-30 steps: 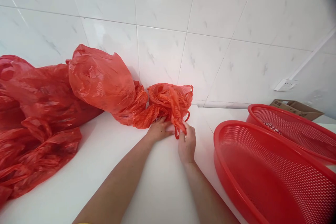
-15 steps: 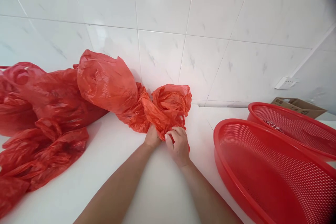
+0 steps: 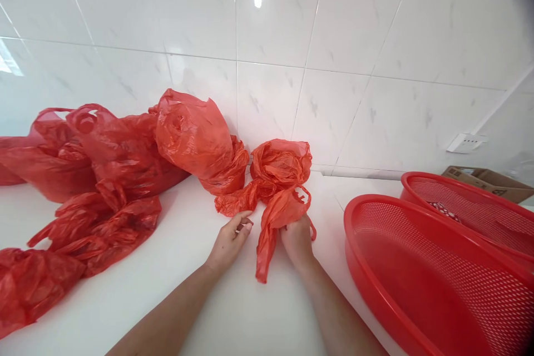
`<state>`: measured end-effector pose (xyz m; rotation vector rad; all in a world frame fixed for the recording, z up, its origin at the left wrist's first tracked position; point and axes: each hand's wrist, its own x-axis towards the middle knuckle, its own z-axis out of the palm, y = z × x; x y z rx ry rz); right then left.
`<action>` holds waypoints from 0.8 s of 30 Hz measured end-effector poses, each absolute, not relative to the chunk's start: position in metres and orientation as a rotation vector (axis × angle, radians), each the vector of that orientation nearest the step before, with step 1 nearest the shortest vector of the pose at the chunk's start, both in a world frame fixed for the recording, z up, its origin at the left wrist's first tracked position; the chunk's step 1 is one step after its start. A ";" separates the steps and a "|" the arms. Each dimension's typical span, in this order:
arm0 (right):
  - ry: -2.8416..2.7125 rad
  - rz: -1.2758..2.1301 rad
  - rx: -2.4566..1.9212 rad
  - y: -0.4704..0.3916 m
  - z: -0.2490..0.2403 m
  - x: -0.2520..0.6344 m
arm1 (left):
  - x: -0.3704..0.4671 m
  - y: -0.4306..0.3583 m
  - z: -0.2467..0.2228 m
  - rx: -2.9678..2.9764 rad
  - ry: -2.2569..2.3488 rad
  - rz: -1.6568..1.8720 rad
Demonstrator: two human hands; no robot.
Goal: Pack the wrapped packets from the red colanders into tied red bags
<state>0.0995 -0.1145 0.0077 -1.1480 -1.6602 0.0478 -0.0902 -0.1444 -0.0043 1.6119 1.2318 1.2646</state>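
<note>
A crumpled red plastic bag (image 3: 275,212) hangs from my right hand (image 3: 297,236), whose fingers are wrapped round it and partly hidden by it. One strip of the bag dangles toward me, and a loop handle sticks up at its right. My left hand (image 3: 231,238) is a little to the left, its fingers curled together at the edge of a small bunched piece of red plastic (image 3: 236,200); whether it grips that piece is too small to tell. Just behind, an opened red bag (image 3: 281,162) stands near the wall.
Full red bags (image 3: 194,136) lean by the tiled wall, with more (image 3: 125,156) further left. Loose red bags (image 3: 104,231) lie at the left on the white table (image 3: 175,267). Two red mesh baskets (image 3: 417,283) and a cardboard box (image 3: 492,182) are at the right.
My hands have moved apart. The right one has drawn a bag away from the bunch toward me, and the left one has shifted left. The whole view has moved slightly.
</note>
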 end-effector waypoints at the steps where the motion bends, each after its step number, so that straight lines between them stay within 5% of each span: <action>1: -1.710 0.003 -1.122 -0.119 0.009 0.095 | -0.094 -0.144 -0.002 1.497 1.150 1.277; 8: -1.957 -0.109 -1.013 -0.147 0.013 0.062 | -0.103 -0.143 0.007 1.295 0.702 1.284; 18: -1.710 -0.259 -1.260 -0.121 0.002 0.094 | -0.102 -0.139 0.001 0.994 0.715 1.354; 24: -1.458 -0.051 -1.303 -0.118 0.005 0.107 | -0.111 -0.135 0.005 0.894 0.687 1.440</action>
